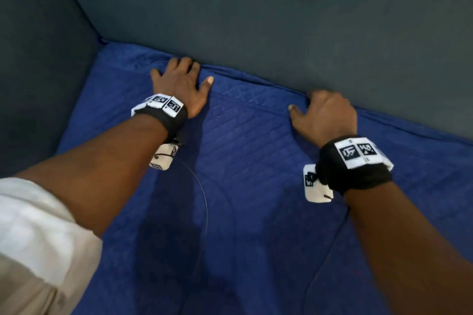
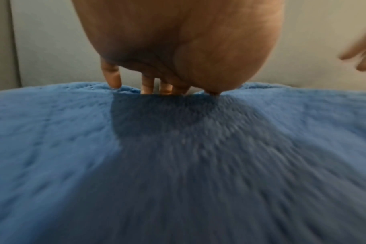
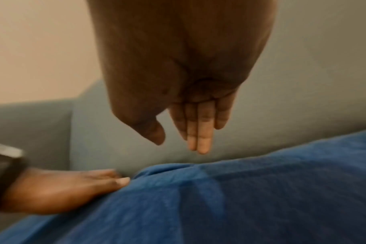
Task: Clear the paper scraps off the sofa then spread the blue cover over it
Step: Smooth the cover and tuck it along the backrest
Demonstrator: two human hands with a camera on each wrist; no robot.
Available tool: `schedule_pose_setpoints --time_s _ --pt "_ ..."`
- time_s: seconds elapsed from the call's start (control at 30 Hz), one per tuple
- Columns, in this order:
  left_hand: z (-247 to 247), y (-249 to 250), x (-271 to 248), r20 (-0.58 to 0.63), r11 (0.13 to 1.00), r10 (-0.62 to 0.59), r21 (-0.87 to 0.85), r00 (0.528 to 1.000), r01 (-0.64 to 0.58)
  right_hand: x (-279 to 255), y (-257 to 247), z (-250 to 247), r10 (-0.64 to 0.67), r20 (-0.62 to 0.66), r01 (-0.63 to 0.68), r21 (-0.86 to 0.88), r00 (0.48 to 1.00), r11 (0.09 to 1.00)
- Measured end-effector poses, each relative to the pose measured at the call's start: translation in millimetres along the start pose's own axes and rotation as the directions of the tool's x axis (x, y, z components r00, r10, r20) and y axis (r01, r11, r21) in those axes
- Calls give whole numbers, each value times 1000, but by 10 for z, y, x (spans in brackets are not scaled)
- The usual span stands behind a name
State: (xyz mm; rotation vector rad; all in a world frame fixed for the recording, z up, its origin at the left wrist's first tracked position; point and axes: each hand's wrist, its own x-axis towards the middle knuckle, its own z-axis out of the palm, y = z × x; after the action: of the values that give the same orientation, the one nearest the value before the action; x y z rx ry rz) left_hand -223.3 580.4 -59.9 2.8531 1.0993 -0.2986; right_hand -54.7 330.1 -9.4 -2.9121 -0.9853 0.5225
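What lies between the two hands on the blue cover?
Between left hand and right hand, only bare quilted blue cover lies, its back edge against the sofa backrest; the head view shows this.

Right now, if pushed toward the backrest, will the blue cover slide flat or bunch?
Probably bunches: the blue quilted cover already folds up along the sofa backrest by the left hand. Likely floppy: it dips under those fingers. Its plush nap suggests grip, not slip.
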Motion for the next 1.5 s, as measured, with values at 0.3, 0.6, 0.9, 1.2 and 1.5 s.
schedule_pose_setpoints --time_s 0.3,0.6,0.9,1.2,1.5 --pt "-71 -137 141 8 993 113 32 994 -113 274 -1463 518 -273 193 239 180 943 954" --pt "100 -477 -76 -83 964 246 -86 966 -252 508 -1886 564 -112 230 109 25 967 994" --pt "42 -998 29 -94 1000 -14 -18 996 12 935 -1835 414 -140 425 35 246 894 969" --pt "17 -1087 629 171 996 -42 88 984 27 415 -1720 898 -168 -286 252 288 943 924" --pt "-158 -801 391 -36 951 -278 -151 960 270 22 -1371 838 -195 -72 205 167 978 964"
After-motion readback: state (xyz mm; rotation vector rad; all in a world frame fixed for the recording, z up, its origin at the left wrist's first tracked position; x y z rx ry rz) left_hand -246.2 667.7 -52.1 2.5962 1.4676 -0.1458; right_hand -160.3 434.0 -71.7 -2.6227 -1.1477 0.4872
